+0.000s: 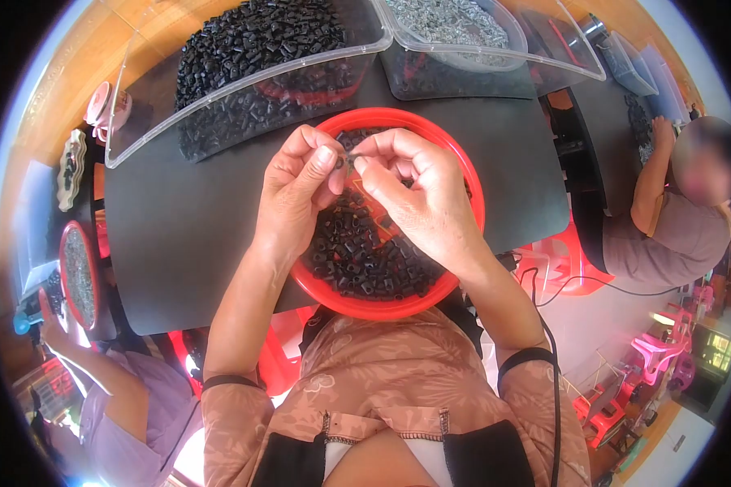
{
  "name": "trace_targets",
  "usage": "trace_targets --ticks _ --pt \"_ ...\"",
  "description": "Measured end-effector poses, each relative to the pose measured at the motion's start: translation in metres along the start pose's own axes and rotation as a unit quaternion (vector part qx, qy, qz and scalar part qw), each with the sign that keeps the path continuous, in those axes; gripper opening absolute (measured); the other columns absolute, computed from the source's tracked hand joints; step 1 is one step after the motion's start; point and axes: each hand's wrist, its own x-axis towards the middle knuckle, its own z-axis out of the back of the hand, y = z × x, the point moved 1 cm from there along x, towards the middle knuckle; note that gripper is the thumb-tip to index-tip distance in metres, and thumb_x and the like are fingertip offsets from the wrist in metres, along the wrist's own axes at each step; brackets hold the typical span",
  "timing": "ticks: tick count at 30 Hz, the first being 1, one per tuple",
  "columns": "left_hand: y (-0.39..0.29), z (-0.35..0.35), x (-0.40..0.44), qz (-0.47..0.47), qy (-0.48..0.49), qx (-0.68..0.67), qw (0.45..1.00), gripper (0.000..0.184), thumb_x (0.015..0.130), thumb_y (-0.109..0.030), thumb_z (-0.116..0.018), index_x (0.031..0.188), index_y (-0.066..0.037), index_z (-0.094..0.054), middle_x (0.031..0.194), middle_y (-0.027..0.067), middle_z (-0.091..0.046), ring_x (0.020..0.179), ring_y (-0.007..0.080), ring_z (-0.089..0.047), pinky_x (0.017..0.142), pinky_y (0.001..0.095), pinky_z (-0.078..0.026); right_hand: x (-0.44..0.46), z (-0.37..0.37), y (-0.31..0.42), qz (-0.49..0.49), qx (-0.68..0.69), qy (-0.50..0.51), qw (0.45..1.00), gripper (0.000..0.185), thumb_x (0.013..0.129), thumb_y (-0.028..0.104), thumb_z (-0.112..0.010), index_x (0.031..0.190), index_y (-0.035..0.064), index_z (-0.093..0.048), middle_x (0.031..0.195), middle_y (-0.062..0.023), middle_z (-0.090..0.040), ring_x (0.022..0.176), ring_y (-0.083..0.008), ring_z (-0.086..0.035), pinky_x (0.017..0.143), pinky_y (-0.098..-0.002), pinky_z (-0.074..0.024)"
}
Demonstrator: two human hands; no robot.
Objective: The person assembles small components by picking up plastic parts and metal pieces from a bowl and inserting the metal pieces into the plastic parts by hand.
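Above a round red basin point(477, 195) my two hands meet, fingertips almost touching. My left hand point(299, 183) pinches a small black piece point(339, 162) between thumb and fingers. From the right, my right hand point(410, 183) closes thumb and forefinger on something tiny at the same spot; its shape is too small to make out. Many small black tubular parts point(365, 264) lie in the basin beneath, mostly in its lower half.
A clear bin of black parts point(256, 49) and another bin point(495, 81) holding a tub of small clear pieces point(455, 28) stand behind the basin on the dark table point(179, 219). Co-workers sit at right point(666, 235) and lower left point(130, 406).
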Motion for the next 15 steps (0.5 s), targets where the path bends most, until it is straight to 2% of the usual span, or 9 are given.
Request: trace_targets --ticks 6,9,15 --pt "-0.0015 -0.0066 -0.0005 -0.002 -0.014 0.017 1.0 0.012 0.097 -0.022 -0.058 0.098 -0.011 -0.054 0.078 -0.0006 -0.058 0.066 0.0054 -0.046 0.058 0.0181 -0.036 0.0036 -0.0009 -0.0017 0.009 0.004 -0.003 1.0 0.014 0.084 0.007 -0.065 0.092 -0.0049 -0.064 0.075 -0.0065 -0.065 0.063 -0.0075 -0.06 0.058 -0.0236 -0.0481" --pt "-0.0033 -0.0078 -0.0007 0.001 -0.007 0.008 1.0 0.01 0.098 -0.019 -0.056 0.101 -0.01 -0.054 0.079 -0.0001 -0.058 0.066 0.0061 -0.047 0.06 0.0183 -0.038 0.0032 0.0033 0.0045 -0.017 -0.046 0.042 0.998 0.016 0.091 0.005 -0.061 0.104 -0.0042 -0.061 0.088 -0.0048 -0.067 0.076 -0.0072 -0.062 0.065 -0.0207 -0.0496" --pt "-0.0018 -0.0084 -0.0025 -0.021 0.01 0.086 0.996 0.005 0.097 -0.012 -0.055 0.101 -0.01 -0.053 0.08 0.0008 -0.06 0.066 0.0064 -0.049 0.06 0.0189 -0.039 0.0048 0.0065 -0.0006 0.006 -0.085 0.031 0.996 0.015 0.091 0.004 -0.061 0.104 -0.004 -0.061 0.087 -0.0052 -0.067 0.074 -0.0066 -0.062 0.063 -0.0199 -0.0486"
